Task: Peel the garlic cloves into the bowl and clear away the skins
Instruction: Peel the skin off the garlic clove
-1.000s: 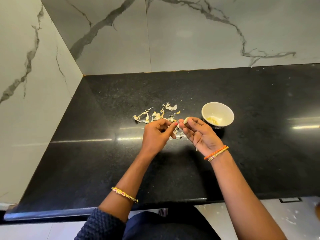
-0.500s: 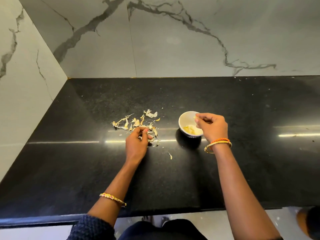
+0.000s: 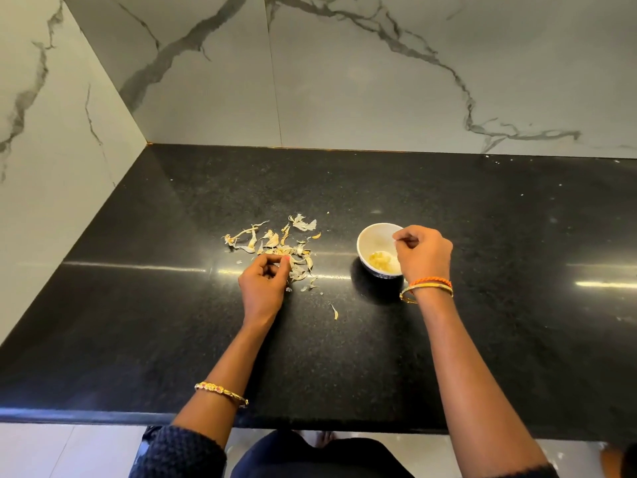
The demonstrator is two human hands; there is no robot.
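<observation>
Hovering over the bowl (image 3: 368,236), the right hand (image 3: 424,254) has its fingers curled; whether its grip holds a clove is hidden. Peeled cloves (image 3: 381,261) lie inside the bowl. The left hand (image 3: 263,282), fingers curled at the near edge of the skins (image 3: 275,244), seems to pinch some, though I cannot be sure. Peeling looks nearly done; next comes gathering the skins. Bare worktop (image 3: 482,339) lies all round, its front edge well away; one stray skin (image 3: 334,311) sits nearer.
</observation>
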